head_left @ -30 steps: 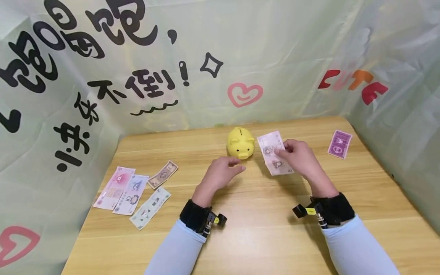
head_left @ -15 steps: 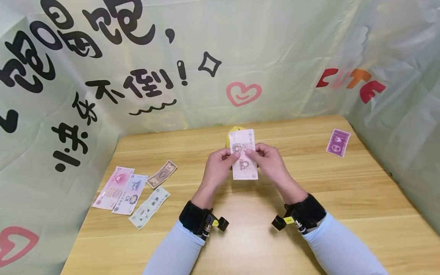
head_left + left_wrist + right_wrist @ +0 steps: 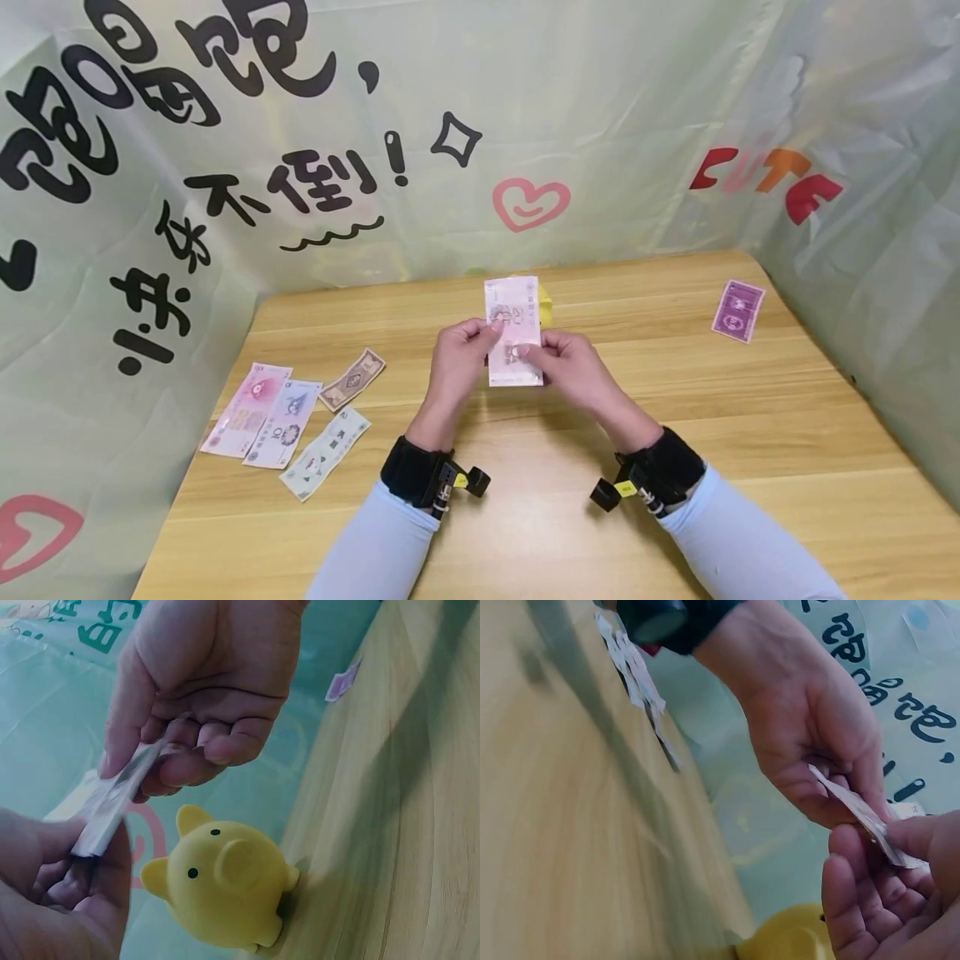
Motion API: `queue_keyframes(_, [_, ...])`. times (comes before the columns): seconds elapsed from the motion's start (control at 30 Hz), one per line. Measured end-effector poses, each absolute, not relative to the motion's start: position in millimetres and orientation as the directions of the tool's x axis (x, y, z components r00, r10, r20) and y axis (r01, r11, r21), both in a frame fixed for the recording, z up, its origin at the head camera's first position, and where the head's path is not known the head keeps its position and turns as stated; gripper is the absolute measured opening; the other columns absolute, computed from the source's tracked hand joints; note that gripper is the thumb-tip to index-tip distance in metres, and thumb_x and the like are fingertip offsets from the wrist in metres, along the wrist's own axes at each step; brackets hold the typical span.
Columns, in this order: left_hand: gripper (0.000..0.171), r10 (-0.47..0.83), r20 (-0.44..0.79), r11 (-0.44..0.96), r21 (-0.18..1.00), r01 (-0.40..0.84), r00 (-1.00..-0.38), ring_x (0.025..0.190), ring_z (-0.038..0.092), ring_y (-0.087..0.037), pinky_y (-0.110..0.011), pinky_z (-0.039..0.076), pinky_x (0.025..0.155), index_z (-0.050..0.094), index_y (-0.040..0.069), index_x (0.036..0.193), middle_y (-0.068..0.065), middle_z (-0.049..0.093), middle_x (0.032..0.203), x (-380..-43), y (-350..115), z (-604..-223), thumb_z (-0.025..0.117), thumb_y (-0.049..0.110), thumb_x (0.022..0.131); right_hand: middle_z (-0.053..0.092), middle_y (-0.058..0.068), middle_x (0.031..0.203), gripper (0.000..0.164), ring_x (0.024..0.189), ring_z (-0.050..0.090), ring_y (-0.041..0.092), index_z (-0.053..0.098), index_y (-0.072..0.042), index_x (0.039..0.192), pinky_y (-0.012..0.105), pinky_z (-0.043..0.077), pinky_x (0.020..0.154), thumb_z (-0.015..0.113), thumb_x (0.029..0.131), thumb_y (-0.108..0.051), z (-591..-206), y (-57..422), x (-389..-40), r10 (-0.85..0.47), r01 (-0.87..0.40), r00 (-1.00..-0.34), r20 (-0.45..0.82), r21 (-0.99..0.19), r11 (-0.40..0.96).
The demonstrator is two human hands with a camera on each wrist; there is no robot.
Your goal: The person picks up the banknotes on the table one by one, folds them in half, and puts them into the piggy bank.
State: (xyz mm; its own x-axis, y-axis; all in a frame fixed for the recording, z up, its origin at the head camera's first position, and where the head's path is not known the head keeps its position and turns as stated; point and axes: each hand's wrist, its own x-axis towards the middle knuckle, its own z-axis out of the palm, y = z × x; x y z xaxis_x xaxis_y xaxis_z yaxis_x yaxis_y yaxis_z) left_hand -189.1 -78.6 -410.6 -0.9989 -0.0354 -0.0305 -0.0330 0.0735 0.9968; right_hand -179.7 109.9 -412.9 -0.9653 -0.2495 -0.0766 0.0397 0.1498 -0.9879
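Note:
My left hand (image 3: pixel 457 358) pinches the left edge of a pale pink banknote (image 3: pixel 513 292), thumb on top. On its right edge, lower down, my right hand (image 3: pixel 573 367) pinches it too. The note is held up off the table and, edge-on in the left wrist view, looks slightly bent. Behind it stands a yellow piggy bank (image 3: pixel 217 877), mostly hidden by the note in the head view and facing me in the left wrist view.
Several banknotes lie at the left of the wooden table (image 3: pixel 480 533): a pink one (image 3: pixel 247 410), a bluish one (image 3: pixel 283 425), a greenish one (image 3: pixel 326 454) and a small brown one (image 3: pixel 352 380). A purple note (image 3: pixel 738 311) lies far right. Printed cloth (image 3: pixel 622 108) borders the back and sides.
The right hand has brought the banknote leftward in front of the piggy bank, and the left hand has taken hold of its other edge. Both hands then shifted slightly left.

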Motion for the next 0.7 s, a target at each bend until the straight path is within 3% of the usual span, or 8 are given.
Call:
queue_keyframes(0.13, [0.021,0.07,-0.094,0.052,0.995,-0.091,-0.993,0.081,0.072,-0.015,-0.032,0.064,0.075,0.08,0.001,0.106,-0.011,0.078,0.098,-189,-78,-408,0.071,0.02,0.103,0.079,0.012,0.093,0.023,0.071,0.072,0.015,0.07,0.009,0.111,0.033,0.065,0.068,0.066,0.104,-0.012,-409,117,-185,-0.151,-0.015,-0.988,-0.007,-0.99,0.143])
queue_keyframes(0.23, [0.02,0.105,-0.113,0.003,0.994,-0.113,-0.988,0.083,0.074,-0.015,-0.033,0.066,0.078,0.078,-0.003,0.111,-0.015,0.078,0.103,-189,-79,-408,0.07,0.013,0.102,0.079,0.006,0.088,0.022,0.07,0.072,0.013,0.07,0.01,0.109,0.032,0.064,0.068,0.066,0.104,-0.011,-408,120,-187,-0.121,-0.018,-0.993,0.003,-0.992,0.126])
queue_keyframes(0.47, [0.021,0.126,-0.122,-0.114,0.984,-0.136,-0.985,0.082,0.074,-0.016,-0.025,0.064,0.071,0.073,-0.006,0.12,-0.017,0.077,0.105,-189,-84,-404,0.065,0.002,0.102,0.078,-0.002,0.093,0.029,0.077,0.073,0.012,0.064,0.013,0.128,0.027,0.064,0.069,0.059,0.104,-0.001,-410,123,-190,-0.151,-0.003,-0.988,0.008,-0.999,-0.037])
queue_keyframes(0.7, [0.019,0.162,-0.11,-0.211,0.967,-0.144,-0.981,0.088,0.075,-0.018,-0.029,0.066,0.078,0.073,-0.008,0.115,-0.014,0.076,0.109,-189,-86,-404,0.061,-0.005,0.101,0.076,-0.005,0.104,0.021,0.086,0.072,0.012,0.078,-0.008,0.108,0.026,0.064,0.074,0.059,0.104,-0.001,-410,126,-188,-0.18,0.008,-0.983,0.018,-0.99,-0.141])
